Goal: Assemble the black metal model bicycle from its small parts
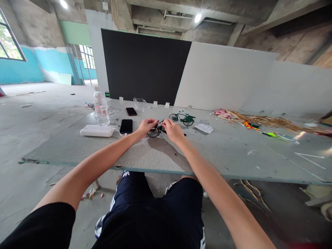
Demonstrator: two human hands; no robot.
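A small black model bicycle is between my two hands at the middle of the table, its spoked wheel low and to the left. My left hand is closed, fingertips pinching the bicycle's upper front part near the handlebar. With thumb and fingers pressed together, my right hand grips the same model from the right and hides much of its rear. Just behind my right hand stands a green model bicycle, upright and apart from my fingers. A crumpled white paper lies to its right.
On the left are a white power strip, a phone, a second phone and a clear water bottle. Dried stalks and colourful bits lie at the right. A black panel rises behind the grey table.
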